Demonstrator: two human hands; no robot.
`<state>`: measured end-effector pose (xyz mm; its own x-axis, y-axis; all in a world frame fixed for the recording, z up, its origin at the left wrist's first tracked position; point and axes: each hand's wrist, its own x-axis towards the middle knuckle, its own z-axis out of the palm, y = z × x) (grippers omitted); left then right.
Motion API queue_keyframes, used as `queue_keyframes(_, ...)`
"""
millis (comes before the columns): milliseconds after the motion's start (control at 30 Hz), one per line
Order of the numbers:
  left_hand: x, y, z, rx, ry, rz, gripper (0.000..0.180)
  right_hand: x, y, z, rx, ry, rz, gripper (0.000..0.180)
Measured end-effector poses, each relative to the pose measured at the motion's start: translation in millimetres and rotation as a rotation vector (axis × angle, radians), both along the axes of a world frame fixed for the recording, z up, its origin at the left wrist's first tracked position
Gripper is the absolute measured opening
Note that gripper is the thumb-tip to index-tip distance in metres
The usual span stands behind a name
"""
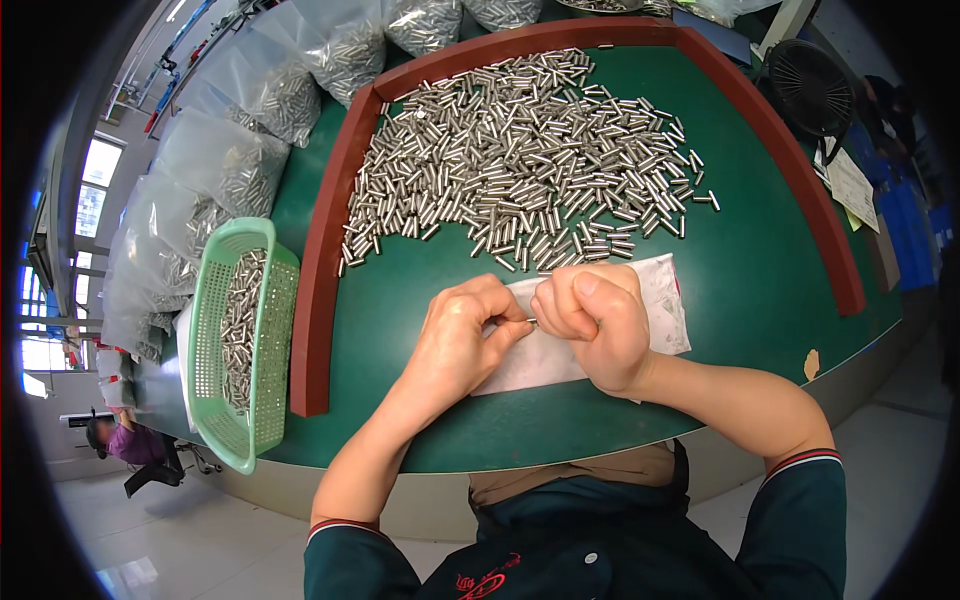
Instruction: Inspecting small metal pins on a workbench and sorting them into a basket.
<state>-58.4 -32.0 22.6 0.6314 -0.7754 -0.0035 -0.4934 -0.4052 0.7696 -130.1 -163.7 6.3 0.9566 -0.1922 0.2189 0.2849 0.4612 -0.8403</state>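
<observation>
My left hand (pixel 462 335) is closed in a pinch, with thumb and forefinger tips on a small metal pin (pixel 532 320); only a sliver of the pin shows. Right beside it, my right hand (pixel 603 325) is curled into a fist, its fingers at the other side of the pin. Whatever lies inside that fist is hidden. Under both hands a whitish, smudged cloth (pixel 660 300) is spread on the green tabletop (pixel 750 330). Just beyond them lies a wide heap of short shiny metal pins (pixel 520 150).
A dark red wooden frame (pixel 325 290) borders the heap on three sides. Left of it stands a light green plastic basket (pixel 205 345) holding more pins. Clear bags of pins (pixel 290 100) line the far left. A black fan (pixel 808 88) and papers (pixel 850 185) are at right.
</observation>
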Motion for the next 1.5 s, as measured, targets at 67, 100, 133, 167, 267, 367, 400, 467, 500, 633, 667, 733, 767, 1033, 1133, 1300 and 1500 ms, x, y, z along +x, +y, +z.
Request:
queue_keyframes(67, 0.7, 0.1, -0.8, -0.002, 0.017, 0.005, 0.008, 0.8, 1.8, 1.2, -0.003, 0.013, -0.006, 0.037)
queue_keyframes(100, 0.1, -0.1, -0.4, -0.006, 0.029, 0.008, 0.007, 1.0, 4.2, 2.6, -0.033, 0.017, -0.03, 0.037)
queue_keyframes(133, -0.1, -0.5, -0.1, -0.003, 0.033, 0.004, 0.007, 0.6, 5.4, 3.4, -0.062, 0.021, -0.055, 0.037)
queue_keyframes(167, 0.0, -1.1, 0.1, -0.008, 0.012, 0.01, 0.007, 0.3, 4.7, 3.7, -0.058, 0.024, -0.06, 0.037)
queue_keyframes(267, -0.4, -2.2, -5.0, -0.032, -0.005, 0.013, 0.008, -1.3, 2.7, 5.7, -0.151, -0.059, -0.037, 0.032)
queue_keyframes(367, -1.9, -2.1, -6.4, -0.024, 0.012, 0.029, 0.009, 5.2, -2.6, -3.5, -0.096, -0.019, 0.025, 0.033)
queue_keyframes(400, -1.2, -3.8, -5.0, -0.012, 0.033, 0.043, 0.01, 5.1, -1.8, 0.8, -0.119, -0.006, -0.002, 0.034)
queue_keyframes(467, -3.3, -4.3, -2.3, -0.004, 0.028, 0.026, 0.01, 3.1, -1.0, -0.2, -0.099, 0.008, -0.04, 0.034)
queue_keyframes(500, -3.5, -2.9, -3.1, 0.002, 0.035, 0.02, 0.01, 4.4, -3.8, -1.2, 0.021, 0.029, -0.011, 0.034)
queue_keyframes(633, -5.2, -2.3, -3.3, -0.014, -0.015, 0.018, 0.01, 2.1, -18.1, 5.5, 0.169, 0.006, 0.05, 0.038)
queue_keyframes(667, -5.5, -3.1, -2.9, -0.014, -0.015, 0.02, 0.01, 1.6, -20.0, 6.7, 0.143, 0.005, 0.043, 0.038)
queue_keyframes(733, -3.9, -2.6, -1.5, 0.009, -0.078, -0.005, 0.009, 2.0, -19.4, 5.7, 0.118, 0.0, 0.034, 0.038)
queue_keyframes(767, -3.3, -0.5, -1.1, 0.008, -0.082, -0.004, 0.009, 2.6, -18.1, 3.9, 0.087, 0.012, 0.036, 0.038)
queue_keyframes(1033, 13.3, 15.2, -7.7, -0.507, 0.776, 0.152, 0.015, 1.4, -17.5, 2.9, 0.08, 0.046, 0.049, 0.036)
queue_keyframes(1133, 14.6, 15.9, -9.2, -0.549, 0.804, 0.15, 0.013, 0.8, -16.6, 3.6, 0.077, 0.047, 0.066, 0.036)
queue_keyframes(1300, 14.8, 14.0, -8.4, -0.556, 0.817, 0.154, 0.011, 0.4, -16.7, 4.1, 0.089, 0.033, 0.061, 0.033)
queue_keyframes(1500, 18.3, 14.0, -9.8, -0.567, 0.876, 0.158, 0.012, 2.0, -17.1, 4.3, 0.083, 0.041, 0.053, 0.036)
